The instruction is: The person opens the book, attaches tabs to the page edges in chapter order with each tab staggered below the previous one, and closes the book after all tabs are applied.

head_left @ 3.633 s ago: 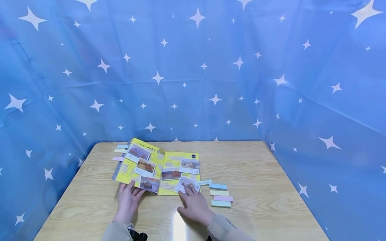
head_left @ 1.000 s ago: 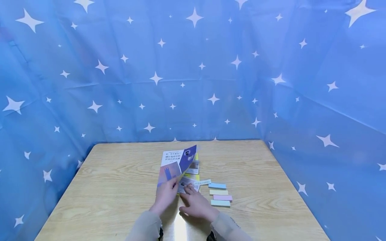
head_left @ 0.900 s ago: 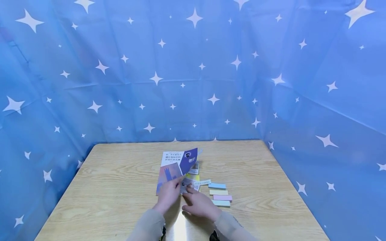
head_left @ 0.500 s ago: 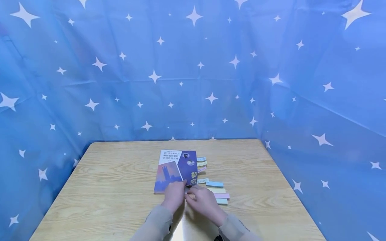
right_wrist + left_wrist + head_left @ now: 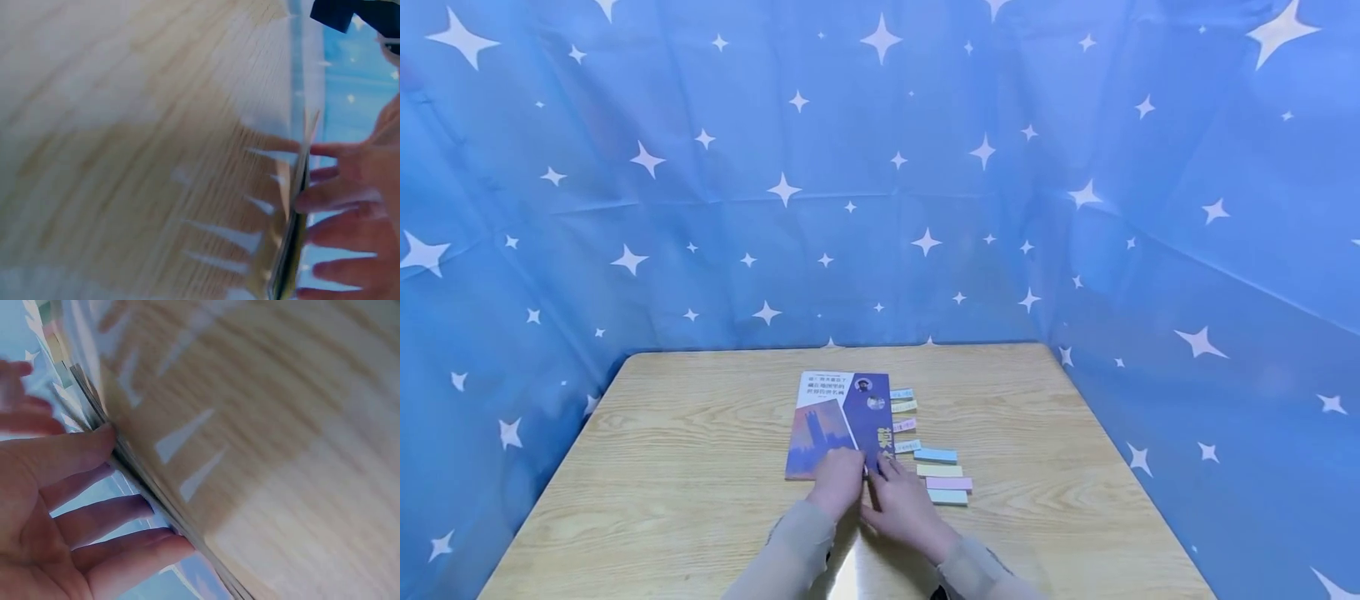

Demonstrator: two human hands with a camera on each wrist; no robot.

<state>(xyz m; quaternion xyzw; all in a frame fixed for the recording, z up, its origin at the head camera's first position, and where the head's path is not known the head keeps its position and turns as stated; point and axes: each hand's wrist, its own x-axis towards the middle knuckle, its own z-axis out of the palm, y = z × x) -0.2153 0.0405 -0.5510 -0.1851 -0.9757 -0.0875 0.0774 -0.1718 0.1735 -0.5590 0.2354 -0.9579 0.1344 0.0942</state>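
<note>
A closed paperback book (image 5: 820, 429) with a purple and white cover lies on the table, in the middle of the head view. Several coloured page tabs (image 5: 904, 407) with handwriting stick out past its right edge. My left hand (image 5: 837, 477) rests at the book's near edge, its fingers on the cover and its thumb against the page edges in the left wrist view. Beside it, my right hand (image 5: 908, 506) touches the lower right of the cover with extended fingers. In the right wrist view, the book's edge (image 5: 292, 237) stands thin beside those fingers.
Just right of the book lie several sticky-note pads: a blue pad (image 5: 936, 456), a yellow pad (image 5: 940, 471), a pink pad (image 5: 949, 483) and a pale green pad (image 5: 948, 497). The wooden table (image 5: 1037, 433) backs onto a blue star-patterned curtain (image 5: 880, 192).
The book was open at yellow pages; my left hand has swung its left side over to the right and closed it. My right hand has moved onto the cover.
</note>
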